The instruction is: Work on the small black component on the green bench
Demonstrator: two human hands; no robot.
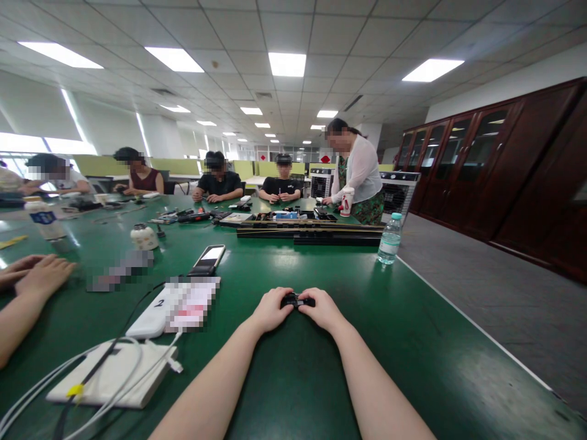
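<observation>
Both my hands rest close together on the green tabletop (293,366), in the middle of the head view. Between them is a small black object (297,300), low on the table, its kind too small to make out. My left hand (271,309) has its fingers closed on the object's left end, thumb at the near side. On the right end, my right hand (324,308) closes in the same way. Parts of the object are hidden under my fingers.
Left of my arms lie a white power bank (153,313), a phone (208,260), cables and a white box (110,376). A water bottle (389,239) stands at the right edge. Long black rails (312,232) lie ahead. A neighbour's hands (43,275) are at far left; several people surround the table.
</observation>
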